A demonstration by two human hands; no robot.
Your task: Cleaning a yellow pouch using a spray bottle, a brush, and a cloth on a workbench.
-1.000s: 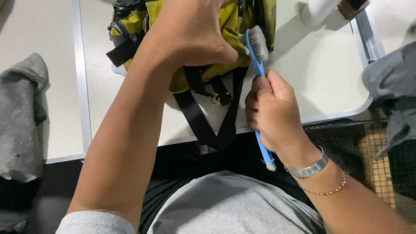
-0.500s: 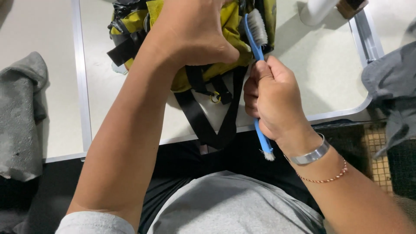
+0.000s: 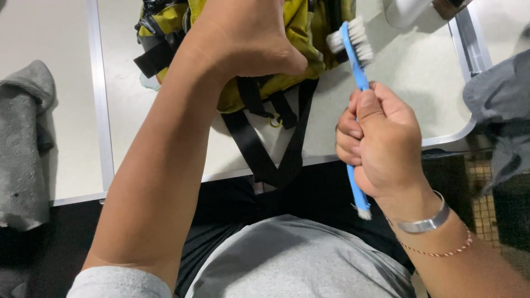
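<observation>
Head view, the only one here: the person is sitting at a pale table (image 3: 165,138), looking straight down at their own arms. The left hand (image 3: 248,33) is clamped down on a yellow-green bag with black straps (image 3: 287,77), fingers curling over the fabric and pinning it to the tabletop. The right hand (image 3: 381,143) is fisted tight around the handle of a blue cleaning brush (image 3: 356,66) — white bristles at the top end, a smaller tuft poking out below the fist. The two hands are working apart, one per item.

The bristle head is hovering just beside the bag's right edge, close to the fabric, though contact is hard to call from this angle. The black straps are dangling off the table's front edge toward the person's lap.

As for progress — can't really tell how much of the bag is scrubbed; no suds, wet patches or obvious dirt are showing, and much of the bag is hidden under the hand or cut off at the frame's top. A grey cloth (image 3: 25,143) is lying off to the left, well apart from it all.
</observation>
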